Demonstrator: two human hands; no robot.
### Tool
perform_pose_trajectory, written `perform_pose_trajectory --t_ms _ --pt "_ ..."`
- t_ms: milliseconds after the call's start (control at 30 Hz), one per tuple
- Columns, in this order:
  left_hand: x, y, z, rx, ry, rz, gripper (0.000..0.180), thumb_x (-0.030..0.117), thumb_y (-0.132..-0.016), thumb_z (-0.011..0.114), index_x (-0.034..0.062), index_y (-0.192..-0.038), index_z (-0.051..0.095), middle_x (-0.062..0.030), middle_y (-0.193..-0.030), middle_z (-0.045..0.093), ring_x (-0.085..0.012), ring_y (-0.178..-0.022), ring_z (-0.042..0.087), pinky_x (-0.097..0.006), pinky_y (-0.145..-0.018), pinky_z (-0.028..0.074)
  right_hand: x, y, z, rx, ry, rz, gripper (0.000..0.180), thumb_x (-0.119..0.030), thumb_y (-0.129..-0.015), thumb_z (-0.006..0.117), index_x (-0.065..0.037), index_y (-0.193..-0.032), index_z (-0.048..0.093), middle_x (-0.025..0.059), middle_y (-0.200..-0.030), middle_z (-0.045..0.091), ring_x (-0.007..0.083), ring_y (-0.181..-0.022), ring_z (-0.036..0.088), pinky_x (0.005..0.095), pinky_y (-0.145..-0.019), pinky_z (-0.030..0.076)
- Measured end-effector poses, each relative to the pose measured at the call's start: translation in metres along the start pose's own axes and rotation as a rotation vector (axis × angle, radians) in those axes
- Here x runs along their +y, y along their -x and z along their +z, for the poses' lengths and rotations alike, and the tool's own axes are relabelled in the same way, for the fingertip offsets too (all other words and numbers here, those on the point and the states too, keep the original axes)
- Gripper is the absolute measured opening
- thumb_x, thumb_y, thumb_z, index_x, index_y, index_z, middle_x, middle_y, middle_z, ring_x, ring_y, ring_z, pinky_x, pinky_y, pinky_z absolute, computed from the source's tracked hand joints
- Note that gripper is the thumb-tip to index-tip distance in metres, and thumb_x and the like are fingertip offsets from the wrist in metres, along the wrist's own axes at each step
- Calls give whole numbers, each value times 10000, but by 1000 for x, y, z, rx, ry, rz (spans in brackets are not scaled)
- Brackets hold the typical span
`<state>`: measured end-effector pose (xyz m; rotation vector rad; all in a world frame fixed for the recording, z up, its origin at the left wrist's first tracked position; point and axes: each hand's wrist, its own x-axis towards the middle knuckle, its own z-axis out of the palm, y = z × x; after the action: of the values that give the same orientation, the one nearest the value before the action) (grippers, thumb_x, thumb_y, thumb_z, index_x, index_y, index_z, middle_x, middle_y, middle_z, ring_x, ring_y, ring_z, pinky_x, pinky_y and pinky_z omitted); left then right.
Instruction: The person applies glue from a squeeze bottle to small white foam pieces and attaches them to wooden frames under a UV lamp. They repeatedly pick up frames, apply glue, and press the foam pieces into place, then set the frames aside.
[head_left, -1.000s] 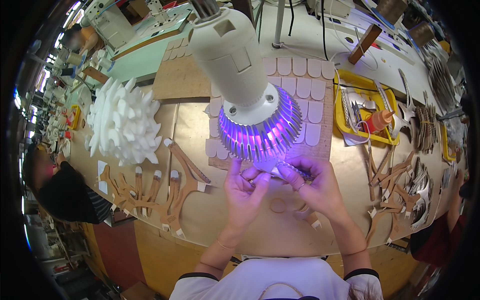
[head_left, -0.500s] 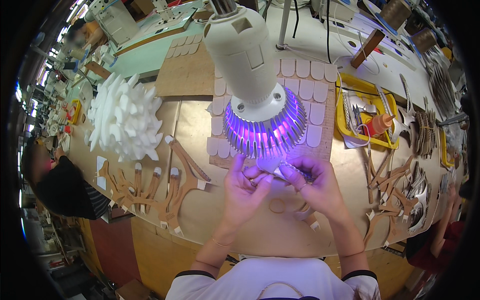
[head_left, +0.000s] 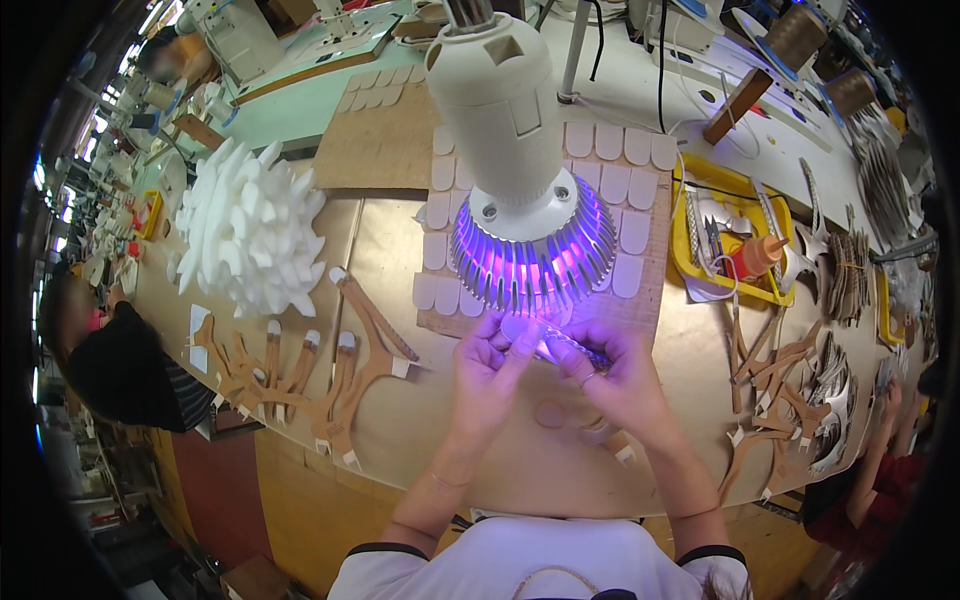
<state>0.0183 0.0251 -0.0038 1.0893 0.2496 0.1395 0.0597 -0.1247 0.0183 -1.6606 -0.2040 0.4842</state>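
Observation:
Under the lit purple lamp, both my hands meet close to its lower rim. My right hand is closed round a shiny, pale braided strap, thumb on top. The fingers of my left hand are pinched together at the strap's other end, thumb raised toward the light. Purple glare and the fingers hide most of that end. Below the hands, a small round tan ring and a curved strap piece lie on the tabletop.
A board of pale rounded tabs lies behind the lamp. Left are a white spiky foam block and brown branching straps. On the right stand a yellow tray with an orange bottle and more straps. People sit at both sides.
My left hand has turned and risen slightly, its fingers drawing together on the strap's end. My right hand has shifted a little left. The pale tab seen between them is now mostly covered.

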Motion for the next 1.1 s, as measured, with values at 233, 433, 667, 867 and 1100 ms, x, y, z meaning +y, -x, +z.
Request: perform_pose_trajectory --t_ms 233,433,667,867,1100 --pt "-13 0 -5 118 -60 78 233 24 -910 586 -69 -1118 536 -168 -1084 640 -171 -973 633 -280 -859 510 3 1 7 49 287 -130 246 -256 -857 655 -25 -939 677 106 -567 561 211 -465 507 342 -480 396" --pt "-17 -1 -9 113 39 81 214 31 -919 574 -65 -1106 534 -174 -1097 635 -190 -981 636 -300 -867 514 1 2 5 36 392 -98 230 -263 -856 645 -39 -899 679 115 -538 556 288 -466 537 387 -485 406" --pt "-4 -4 0 63 82 -43 212 52 -925 573 -57 -1105 542 -155 -1086 609 -175 -957 609 -303 -854 488 1 2 2 32 292 -31 210 -216 -877 633 -9 -881 668 92 -596 579 205 -528 542 340 -522 423" --pt "-6 -2 8 44 -44 23 198 52 -910 601 -41 -1082 571 -94 -1002 636 -123 -910 602 -250 -786 487 8 2 -1 22 289 -72 225 -252 -873 623 -35 -829 667 115 -547 545 262 -457 501 385 -487 396" --pt "-7 -5 -2 100 -64 96 269 74 -930 567 -46 -1168 531 -141 -1030 634 -201 -929 626 -306 -830 516 2 15 9 39 546 -205 310 -364 -902 555 -72 -970 635 170 -655 622 388 -608 606 481 -562 478"
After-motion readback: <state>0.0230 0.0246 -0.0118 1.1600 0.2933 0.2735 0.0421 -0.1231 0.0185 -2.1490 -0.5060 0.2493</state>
